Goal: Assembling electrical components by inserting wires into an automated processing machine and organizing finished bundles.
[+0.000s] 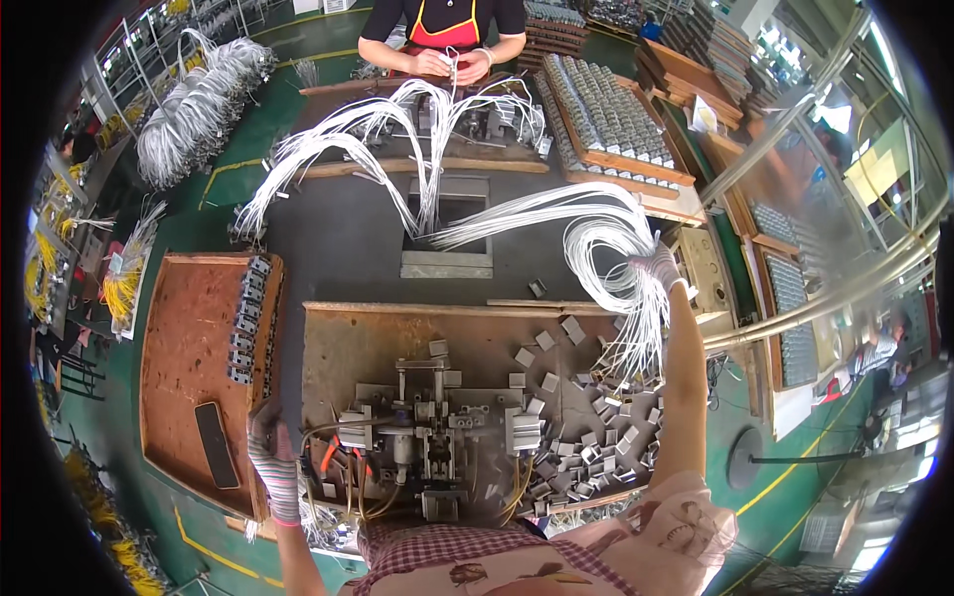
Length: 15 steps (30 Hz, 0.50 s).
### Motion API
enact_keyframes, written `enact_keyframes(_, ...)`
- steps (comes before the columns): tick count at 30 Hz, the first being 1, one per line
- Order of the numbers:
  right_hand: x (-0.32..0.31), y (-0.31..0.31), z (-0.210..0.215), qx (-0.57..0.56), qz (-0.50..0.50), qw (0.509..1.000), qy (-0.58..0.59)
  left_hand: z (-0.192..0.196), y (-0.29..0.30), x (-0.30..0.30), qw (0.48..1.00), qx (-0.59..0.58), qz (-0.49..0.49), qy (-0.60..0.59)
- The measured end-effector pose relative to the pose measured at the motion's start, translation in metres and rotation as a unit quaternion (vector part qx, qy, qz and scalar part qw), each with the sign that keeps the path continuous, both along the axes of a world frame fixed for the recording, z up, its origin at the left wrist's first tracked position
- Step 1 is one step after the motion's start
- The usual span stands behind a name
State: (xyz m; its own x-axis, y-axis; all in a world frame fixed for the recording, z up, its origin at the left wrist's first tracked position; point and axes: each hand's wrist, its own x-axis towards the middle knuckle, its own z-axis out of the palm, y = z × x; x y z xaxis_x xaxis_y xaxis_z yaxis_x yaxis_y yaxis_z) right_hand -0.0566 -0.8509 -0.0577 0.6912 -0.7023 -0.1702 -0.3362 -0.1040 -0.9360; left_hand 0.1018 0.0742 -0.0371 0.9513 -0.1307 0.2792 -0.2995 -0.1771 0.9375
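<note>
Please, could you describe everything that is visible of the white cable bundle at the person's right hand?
The white cable bundle is many thin, smooth, plastic-looking strands, lying loosely together. From the rectangular frame on the dark table it arches to the person's right, bends into a loose coil, and its separate ends fan out toward the person. The gloved right hand touches it beside the coil; the finger grip is too small to judge.

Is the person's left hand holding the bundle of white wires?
No, the right hand is on the white wires, while the left hand is beside the wooden tray.
</note>
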Motion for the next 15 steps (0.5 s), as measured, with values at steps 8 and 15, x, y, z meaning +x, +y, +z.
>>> enact_keyframes(8,0.079,0.257,0.076,-0.389,-0.016,0.879,0.274,0.084,0.008,-0.014,0.987,0.146,0.023,-0.061)
enact_keyframes(15,0.06,0.288,0.105,-0.437,-0.018,0.865,0.247,0.106,-0.035,-0.009,0.98,0.175,-0.074,-0.052)
